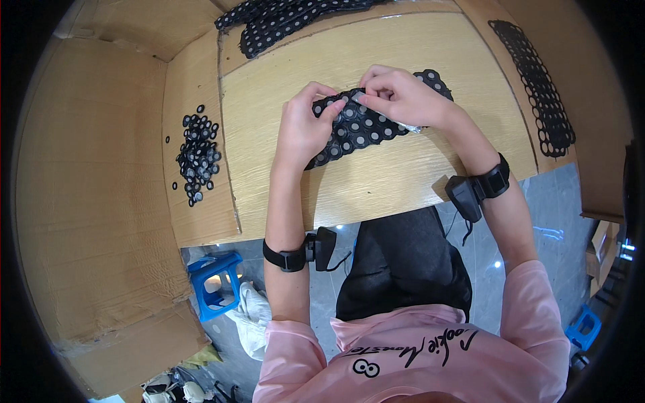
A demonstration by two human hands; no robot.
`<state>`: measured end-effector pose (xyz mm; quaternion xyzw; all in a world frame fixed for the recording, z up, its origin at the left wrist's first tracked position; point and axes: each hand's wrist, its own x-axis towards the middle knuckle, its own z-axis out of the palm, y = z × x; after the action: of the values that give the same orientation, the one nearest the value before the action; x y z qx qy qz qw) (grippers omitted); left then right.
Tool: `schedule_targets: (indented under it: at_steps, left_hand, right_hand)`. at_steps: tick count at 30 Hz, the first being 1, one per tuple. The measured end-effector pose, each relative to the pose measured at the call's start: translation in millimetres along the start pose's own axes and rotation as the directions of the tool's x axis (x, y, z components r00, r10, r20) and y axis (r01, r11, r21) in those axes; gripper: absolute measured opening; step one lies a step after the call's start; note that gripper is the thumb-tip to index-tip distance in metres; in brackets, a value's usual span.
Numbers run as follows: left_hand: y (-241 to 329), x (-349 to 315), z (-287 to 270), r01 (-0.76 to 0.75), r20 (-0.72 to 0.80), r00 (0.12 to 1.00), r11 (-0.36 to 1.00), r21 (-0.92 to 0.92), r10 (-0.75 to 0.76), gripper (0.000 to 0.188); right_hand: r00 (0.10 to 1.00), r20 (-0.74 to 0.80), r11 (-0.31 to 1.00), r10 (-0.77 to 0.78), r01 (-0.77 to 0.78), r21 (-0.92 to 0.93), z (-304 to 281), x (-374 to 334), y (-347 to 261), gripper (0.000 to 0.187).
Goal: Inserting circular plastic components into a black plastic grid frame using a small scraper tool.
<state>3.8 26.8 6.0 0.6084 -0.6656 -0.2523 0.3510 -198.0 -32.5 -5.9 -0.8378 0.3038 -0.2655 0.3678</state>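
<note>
A black sheet of joined rings with grey round discs set in them (pixel 359 134) lies slantwise on the wooden board in front of me. My left hand (pixel 306 127) grips its left part, thumb on top and fingers curled at the far edge. At the middle of the far edge, my right hand (pixel 406 97) pinches the sheet between thumb and fingers. A small pale, shiny bit shows at the right thumb tip; I cannot tell what it is. Below the right wrist, a strip of clear film (pixel 410 127) sticks out over the sheet. The right hand partly covers the sheet's right part.
Loose black rings with grey centres (pixel 198 154) are heaped on cardboard at the left. More disc-filled black sheets (pixel 289 23) are stacked at the far edge. An open-holed black sheet (pixel 534 87) lies at the right. Cardboard walls (pixel 94 181) flank the wooden board (pixel 262 195). A blue stool (pixel 216 285) stands below left.
</note>
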Motion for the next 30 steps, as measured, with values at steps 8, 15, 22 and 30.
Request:
schedule_targets:
  at_steps: [8, 15, 22, 30]
  left_hand:
    - [2, -2, 7, 0.012, -0.027, 0.999, 0.984, -0.176, -0.017, 0.026]
    - [16, -4, 5, 0.031, 0.029, 0.999, 0.991, -0.132, -0.028, 0.03]
    - [5, 0, -5, -0.112, -0.035, 0.992, 0.966, 0.234, 0.124, 0.027]
    - [11, 37, -17, -0.137, 0.351, 0.934, 0.975, 0.177, 0.068, 0.024]
  right_hand:
    - [0.996, -0.084, 0.996, -0.035, 0.028, -0.081, 8, -2, -5, 0.023]
    - [0.973, -0.225, 0.982, -0.047, 0.003, -0.191, 21, 1, -3, 0.023]
    - [0.982, -0.006, 0.968, 0.19, -0.187, 0.166, -8, 5, 8, 0.027]
    - [0.983, -0.08, 0.95, 0.167, -0.138, 0.279, -4, 4, 18, 0.031]
